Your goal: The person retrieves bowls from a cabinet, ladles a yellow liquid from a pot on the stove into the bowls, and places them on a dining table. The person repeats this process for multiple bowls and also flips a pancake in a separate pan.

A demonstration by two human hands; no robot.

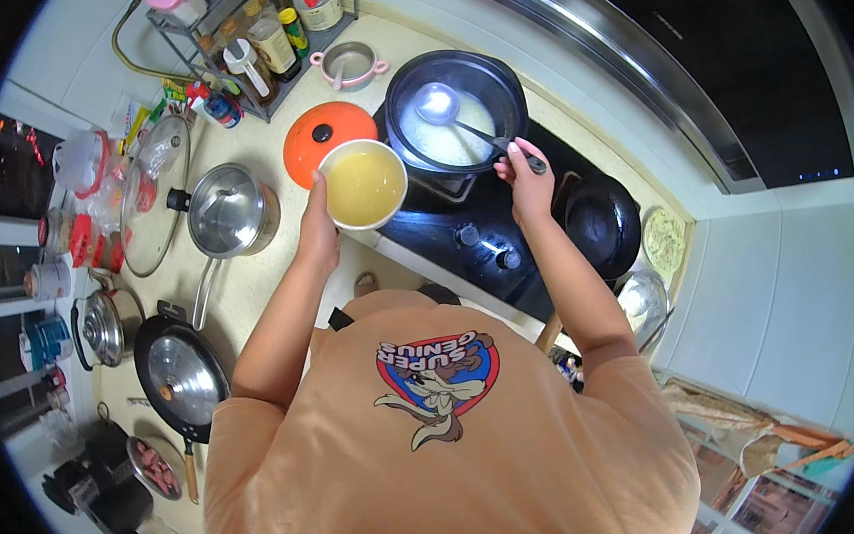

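My left hand point(321, 226) holds a white bowl point(365, 184) of yellowish liquid by its side, in front of the stove's left end. An orange lid point(329, 135) with a black knob lies on the counter just behind the bowl. The handle of a metal ladle point(438, 104) is in my right hand point(524, 176). The ladle's round head is over the inside of a dark deep pot point(456, 106), which stands on the black stove point(435, 229) and holds a whitish, foamy liquid.
Left of me stand a steel saucepan point(223, 211), a glass lid point(158, 194) and a lidded frying pan point(182, 377). A black wok point(602, 225) sits at the stove's right. Behind are a pink-handled bowl point(349, 65) and a bottle rack point(264, 103). A range hood point(629, 63) overhangs the stove.
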